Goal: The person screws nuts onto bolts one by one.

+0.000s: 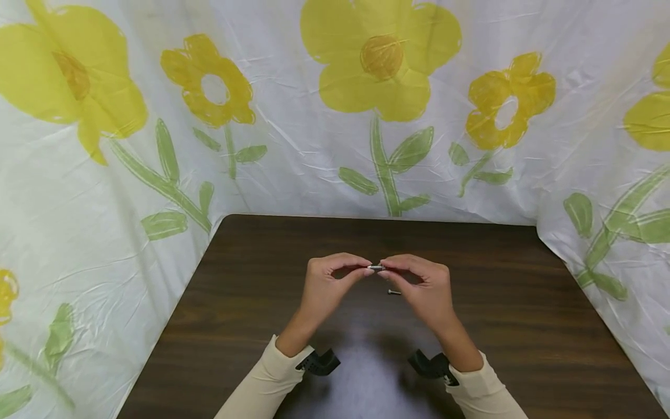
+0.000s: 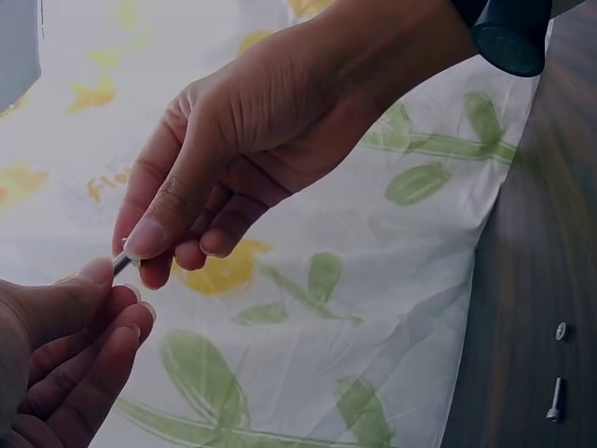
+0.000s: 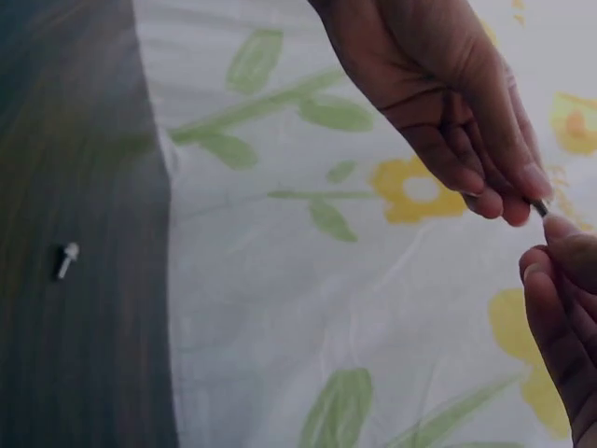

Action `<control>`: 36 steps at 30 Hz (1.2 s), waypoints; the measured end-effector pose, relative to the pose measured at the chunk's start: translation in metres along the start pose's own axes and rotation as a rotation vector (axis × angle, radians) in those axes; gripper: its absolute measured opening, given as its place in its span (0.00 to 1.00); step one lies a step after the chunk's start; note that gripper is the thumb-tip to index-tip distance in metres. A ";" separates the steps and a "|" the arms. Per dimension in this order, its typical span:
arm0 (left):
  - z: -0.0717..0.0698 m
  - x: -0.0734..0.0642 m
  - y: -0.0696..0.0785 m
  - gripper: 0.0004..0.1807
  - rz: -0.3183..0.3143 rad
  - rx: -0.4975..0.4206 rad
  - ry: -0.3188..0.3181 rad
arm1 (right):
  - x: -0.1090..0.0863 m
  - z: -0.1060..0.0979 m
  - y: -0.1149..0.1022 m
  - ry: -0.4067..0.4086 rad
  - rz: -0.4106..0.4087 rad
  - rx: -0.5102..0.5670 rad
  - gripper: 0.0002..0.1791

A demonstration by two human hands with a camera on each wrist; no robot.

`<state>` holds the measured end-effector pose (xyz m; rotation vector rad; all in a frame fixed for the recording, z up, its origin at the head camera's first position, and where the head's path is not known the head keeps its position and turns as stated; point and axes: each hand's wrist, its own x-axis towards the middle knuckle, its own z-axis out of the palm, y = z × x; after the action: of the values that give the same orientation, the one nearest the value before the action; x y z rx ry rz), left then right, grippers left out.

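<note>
A small metal screw [image 1: 375, 267] spans the gap between the two hands, above the table. My left hand [image 1: 327, 283] pinches one end between thumb and index finger. On the other end, the thumb and index finger of my right hand [image 1: 428, 290] grip it in the same way, fingertips close together. In the left wrist view the shank [image 2: 121, 262] shows between the thumbs, and a bit of metal shows by the right fingertips, mostly hidden. A second screw [image 2: 556, 401] lies on the table, with a small metal ring [image 2: 562, 331] near its tip.
The dark wooden table [image 1: 230, 302] extends around and beneath the hands. White sheeting with yellow flowers [image 1: 293, 174] hangs behind the table and along its sides. Both wrists carry black camera mounts [image 1: 320, 362] over cream sleeves [image 1: 272, 378].
</note>
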<state>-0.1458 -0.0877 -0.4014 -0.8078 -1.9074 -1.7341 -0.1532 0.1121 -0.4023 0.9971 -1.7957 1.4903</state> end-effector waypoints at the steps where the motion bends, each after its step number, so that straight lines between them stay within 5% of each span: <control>1: 0.000 0.001 0.001 0.04 0.004 0.000 0.001 | 0.001 0.000 0.000 -0.001 -0.006 -0.009 0.23; 36: -0.004 0.000 0.007 0.05 -0.019 -0.024 0.004 | 0.003 -0.002 -0.001 -0.061 -0.118 -0.010 0.22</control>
<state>-0.1412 -0.0915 -0.3962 -0.7969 -1.9014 -1.7721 -0.1539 0.1139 -0.3992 1.1348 -1.7526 1.3915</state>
